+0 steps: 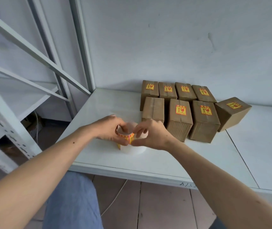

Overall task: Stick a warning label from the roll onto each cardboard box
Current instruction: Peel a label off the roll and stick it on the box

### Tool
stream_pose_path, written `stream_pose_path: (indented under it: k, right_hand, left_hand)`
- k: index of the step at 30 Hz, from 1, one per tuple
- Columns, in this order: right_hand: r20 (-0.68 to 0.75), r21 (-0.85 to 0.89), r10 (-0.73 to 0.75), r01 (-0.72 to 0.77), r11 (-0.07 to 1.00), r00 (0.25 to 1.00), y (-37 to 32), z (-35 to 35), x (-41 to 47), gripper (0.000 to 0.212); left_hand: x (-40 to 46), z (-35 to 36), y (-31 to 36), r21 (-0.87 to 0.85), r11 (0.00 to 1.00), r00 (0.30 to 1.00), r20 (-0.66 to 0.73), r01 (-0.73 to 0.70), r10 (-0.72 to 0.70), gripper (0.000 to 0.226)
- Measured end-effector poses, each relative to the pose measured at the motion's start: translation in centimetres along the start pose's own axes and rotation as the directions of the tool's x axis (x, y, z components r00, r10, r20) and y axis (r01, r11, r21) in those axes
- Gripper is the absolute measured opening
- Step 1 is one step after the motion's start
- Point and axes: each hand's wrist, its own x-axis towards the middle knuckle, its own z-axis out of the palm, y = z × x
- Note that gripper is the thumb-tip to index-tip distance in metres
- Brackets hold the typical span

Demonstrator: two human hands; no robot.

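Note:
Both hands meet over the label roll (126, 137), yellow and red, just above the white shelf top. My left hand (110, 128) grips the roll from the left. My right hand (150, 134) pinches the edge of a label (130, 138) on the roll's front with thumb and forefinger. A loose curl of white backing paper (137, 148) trails under the hands. Behind stand several brown cardboard boxes in two rows. The nearest front-left box (153, 108) has a bare top. The others, such as the one beside it (179, 116), carry a yellow-red label.
One labelled box (232, 113) sits tilted at the right end of the rows. The white shelf surface (189, 159) runs to a front edge near my lap. A white metal rack frame (82, 47) rises at the left. The wall is close behind the boxes.

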Motion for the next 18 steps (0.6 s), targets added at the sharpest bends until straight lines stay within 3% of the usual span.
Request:
stream_pose_path:
  k: [4, 8, 12, 15, 18]
  right_hand:
    - [0.044, -0.153, -0.014, 0.021, 0.988, 0.999, -0.2, 1.0, 0.3, 0.027]
    - [-0.066, -0.156, 0.052, -0.062, 0.986, 0.996, 0.4, 0.9, 0.5, 0.02]
    - [-0.231, -0.25, 0.039, -0.098, 0.963, 0.972, 0.6, 1.5, 0.1, 0.018]
    - [-0.355, -0.186, -0.06, -0.008, 0.983, 0.933, -0.3, 2.0, -0.5, 0.012]
    - [-0.357, -0.068, 0.007, -0.033, 0.997, 0.934, -1.2, 2.4, -0.9, 0.009]
  left_hand:
    - [-0.5, 0.6, -1.1, 0.144, 0.989, 0.999, 0.053, -0.02, 0.012, 0.043]
    - [-0.2, 1.2, -2.0, 0.217, 0.976, 0.997, -0.075, -0.015, 0.032, 0.039]
    - [-0.1, 0.8, -1.1, 0.101, 0.993, 0.988, -0.136, -0.059, 0.072, 0.024]
    - [-0.2, 0.4, -0.6, -0.094, 0.994, 0.991, -0.127, -0.063, 0.051, 0.021]
    - [-0.2, 0.1, -0.2, -0.195, 0.979, 0.992, -0.121, -0.062, 0.038, 0.019]
